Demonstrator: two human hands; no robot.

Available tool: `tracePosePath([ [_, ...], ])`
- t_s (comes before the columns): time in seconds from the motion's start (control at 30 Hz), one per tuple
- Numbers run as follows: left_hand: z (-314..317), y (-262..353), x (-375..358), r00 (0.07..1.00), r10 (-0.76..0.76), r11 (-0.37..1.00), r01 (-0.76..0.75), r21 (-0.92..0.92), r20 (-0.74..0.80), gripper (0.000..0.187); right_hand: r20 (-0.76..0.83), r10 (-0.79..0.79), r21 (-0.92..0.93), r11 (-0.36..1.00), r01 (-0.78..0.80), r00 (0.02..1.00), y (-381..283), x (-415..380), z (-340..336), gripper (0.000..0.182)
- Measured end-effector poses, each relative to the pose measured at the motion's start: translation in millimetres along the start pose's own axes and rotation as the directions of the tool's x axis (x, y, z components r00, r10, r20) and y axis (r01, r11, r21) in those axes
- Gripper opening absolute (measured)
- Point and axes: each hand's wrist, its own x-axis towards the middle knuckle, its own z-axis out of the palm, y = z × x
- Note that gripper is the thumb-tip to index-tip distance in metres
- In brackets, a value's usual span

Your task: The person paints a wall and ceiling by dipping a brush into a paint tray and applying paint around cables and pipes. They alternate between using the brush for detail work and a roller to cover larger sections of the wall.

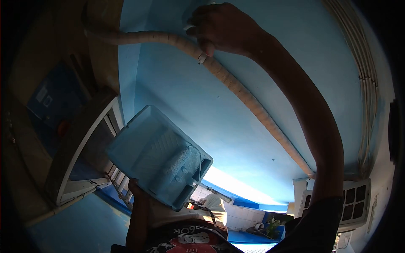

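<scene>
A light blue paint tray [168, 156] with a ribbed slope is tilted in front of my body, with wet pale blue paint smeared over it. My left hand [137, 189] grips its lower edge; the fingers are partly hidden beneath the tray. My right hand [221, 31] is raised at the top, close to the light blue wall [261, 71], with its fingers curled. Small whitish bits show beside those fingers, but what they belong to is too dark to make out. Just below the hand runs a tape-wrapped pipe [240, 90] along the wall.
An open window frame [88, 145] stands at the left. At lower right is a white air conditioner unit [356, 202], with several thin pipes [367, 80] above it. Ladder rungs [122, 185] show below the tray. A plant [274, 227] sits near the bottom.
</scene>
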Motion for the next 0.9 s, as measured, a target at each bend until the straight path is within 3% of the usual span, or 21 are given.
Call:
tracePosePath([
  [0.07, 9.8, 2.9, -4.9, 0.997, -0.022, 0.999, 0.025, 0.034, -0.070, 0.084, 0.330, -0.043, -0.061, 0.996, 0.067, 0.943, -12.5, -28.0, -18.4, 0.028],
  [0.17, 2.4, 3.1, -4.2, 0.999, -0.028, 0.997, 0.026, 0.067, 0.029, 0.080, 0.501, -0.147, 0.013, 0.987, 0.163, 0.853, -30.7, -120.9, -22.3, 0.028],
  [0.2, -0.2, 2.0, -2.4, 0.999, -0.027, 0.998, 0.026, 0.060, 0.029, 0.080, 0.525, -0.192, 0.021, 0.977, 0.213, 0.829, -44.3, -136.7, -42.1, 0.037],
  [0.27, -5.0, -1.3, -0.1, 0.998, -0.039, 0.999, 0.039, -0.003, 0.050, 0.075, 0.779, -0.044, 0.155, 0.980, -0.124, 0.626, -68.8, -161.6, -70.0, 0.033],
  [0.3, -4.2, -1.0, 0.2, 0.998, -0.036, 0.999, 0.036, -0.006, 0.050, 0.075, 0.777, -0.046, 0.155, 0.981, -0.120, 0.628, -73.9, -161.2, -75.5, 0.033],
  [0.37, 0.0, -2.7, 2.3, 0.995, -0.033, 0.999, 0.030, -0.031, -0.094, 0.086, 0.956, -0.012, 0.095, 0.958, -0.270, 0.292, -76.3, -156.7, -85.4, 0.017],
  [0.4, 9.7, -1.6, -2.1, 0.996, -0.031, 0.999, 0.028, -0.031, -0.088, 0.086, 0.956, -0.006, 0.090, 0.959, -0.270, 0.294, -70.6, -152.7, -83.8, 0.017],
  [0.47, 33.7, 6.7, -13.7, 0.992, -0.017, 0.998, 0.024, 0.053, -0.127, 0.087, 0.771, -0.055, 0.240, 0.948, -0.210, 0.635, -46.5, -134.4, -70.6, 0.013],
  [0.5, 27.9, 6.6, -11.0, 0.993, -0.010, 0.998, 0.017, 0.058, -0.120, 0.087, 0.841, 0.050, 0.104, 0.962, -0.253, 0.538, -35.6, -106.3, -63.3, 0.012],
  [0.53, 14.8, 4.1, -8.3, 0.998, -0.026, 0.999, 0.028, 0.034, -0.050, 0.075, 0.887, 0.159, -0.035, 0.959, -0.282, 0.432, -24.6, -74.8, -53.1, 0.013],
  [0.57, 4.9, 2.6, -5.9, 0.999, -0.040, 0.999, 0.040, 0.012, 0.023, 0.063, 0.806, 0.209, -0.009, 0.940, -0.341, 0.554, -10.0, -61.6, -38.1, 0.013],
  [0.6, 0.0, 1.6, -4.7, 0.999, -0.033, 0.999, 0.032, 0.019, 0.030, 0.063, 0.705, 0.262, 0.025, 0.920, -0.392, 0.659, -0.1, -50.8, -26.8, 0.014],
  [0.7, -0.1, 0.5, -2.9, 0.995, -0.031, 0.999, 0.032, -0.009, 0.097, 0.062, 0.652, 0.308, -0.033, 0.924, -0.381, 0.693, 0.8, 11.3, -41.4, 0.014],
  [0.77, 7.9, 2.0, -5.3, 0.999, 0.009, 0.997, -0.012, 0.081, 0.037, 0.067, 0.430, 0.176, -0.024, 0.983, -0.184, 0.885, 1.9, 22.9, -44.1, 0.011],
  [0.8, 5.4, 2.6, -3.6, 0.999, 0.012, 0.996, -0.016, 0.091, 0.044, 0.067, 0.425, 0.186, -0.027, 0.981, -0.194, 0.886, 5.5, 16.8, -42.6, 0.011],
  [0.87, -3.4, -2.0, 1.3, 0.998, 0.015, 0.999, -0.018, 0.046, 0.068, 0.070, 0.206, -0.099, -0.083, 0.990, 0.118, 0.973, 14.8, -8.8, -33.4, 0.013],
  [0.9, -2.0, -1.8, 0.7, 0.997, 0.021, 0.999, -0.025, 0.045, 0.077, 0.070, 0.167, -0.091, -0.063, 0.993, 0.102, 0.982, 17.9, -31.1, -27.3, 0.018],
])
